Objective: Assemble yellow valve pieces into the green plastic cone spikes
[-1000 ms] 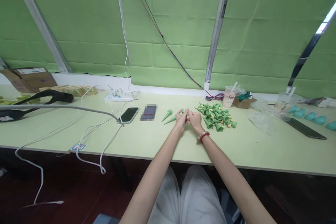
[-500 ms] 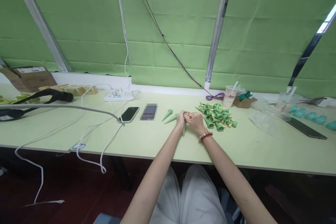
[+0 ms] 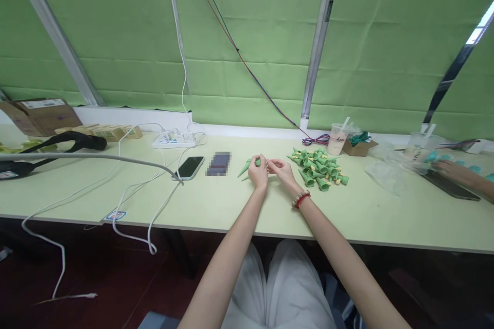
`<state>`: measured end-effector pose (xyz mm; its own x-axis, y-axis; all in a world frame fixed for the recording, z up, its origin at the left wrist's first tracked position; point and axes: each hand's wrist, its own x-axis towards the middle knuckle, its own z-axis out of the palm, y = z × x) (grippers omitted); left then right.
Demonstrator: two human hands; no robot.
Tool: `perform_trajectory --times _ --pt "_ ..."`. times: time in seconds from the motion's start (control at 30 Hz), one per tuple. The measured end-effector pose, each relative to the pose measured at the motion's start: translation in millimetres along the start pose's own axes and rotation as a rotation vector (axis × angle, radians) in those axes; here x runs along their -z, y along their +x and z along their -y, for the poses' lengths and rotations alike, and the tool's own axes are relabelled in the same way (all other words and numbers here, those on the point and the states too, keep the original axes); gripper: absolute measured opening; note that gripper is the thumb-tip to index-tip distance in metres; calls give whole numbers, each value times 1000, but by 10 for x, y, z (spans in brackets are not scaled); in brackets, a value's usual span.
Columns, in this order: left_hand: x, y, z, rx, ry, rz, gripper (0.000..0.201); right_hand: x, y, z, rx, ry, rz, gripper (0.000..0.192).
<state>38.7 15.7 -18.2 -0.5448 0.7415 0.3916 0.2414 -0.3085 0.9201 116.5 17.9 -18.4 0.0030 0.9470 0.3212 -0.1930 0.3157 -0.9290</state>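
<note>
My left hand (image 3: 258, 173) and my right hand (image 3: 282, 171) meet above the table, fingertips pinched close together. Between them is a small yellowish piece (image 3: 267, 167), too small and covered to name. Partly behind my left hand lie green cones (image 3: 244, 168) with pointed tips to the left. To the right of my right hand spreads a pile of green cone-shaped pieces (image 3: 318, 167), several with small yellow parts. My right wrist wears a beaded bracelet (image 3: 300, 199) with a red band.
Left of my hands lie a phone (image 3: 191, 167), a pixelated dark item (image 3: 218, 163) and white cables (image 3: 133, 187). Beyond the pile stand a drink cup (image 3: 337, 140) and a small cardboard box (image 3: 359, 148). Another person's hand (image 3: 453, 170) reaches in at right near teal pieces (image 3: 475, 168).
My left hand has shifted left over the green cones, and my right hand's fingers have drawn slightly left. The downward-pointing green tip below my hands no longer shows. Another person's hand has entered at right.
</note>
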Motion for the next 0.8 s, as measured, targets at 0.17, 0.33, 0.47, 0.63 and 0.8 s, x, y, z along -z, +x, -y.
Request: perform_trajectory --times 0.17,0.33,0.47,0.63,0.8 --pt "6 -14 -21 -54 78 -18 21 49 17 11 -41 9 61 36" --pt "-8 -11 -19 -27 144 -6 22 110 24 -3 -56 -18 92 35" --pt "-12 12 -14 58 153 11 22 121 33 -56 -38 -38 100 35" --pt "-25 44 30 237 56 79 21 129 62 -134 13 -83 82 34" --pt "-52 65 91 322 -19 111 19 151 73 -176 60 -125 51 31"
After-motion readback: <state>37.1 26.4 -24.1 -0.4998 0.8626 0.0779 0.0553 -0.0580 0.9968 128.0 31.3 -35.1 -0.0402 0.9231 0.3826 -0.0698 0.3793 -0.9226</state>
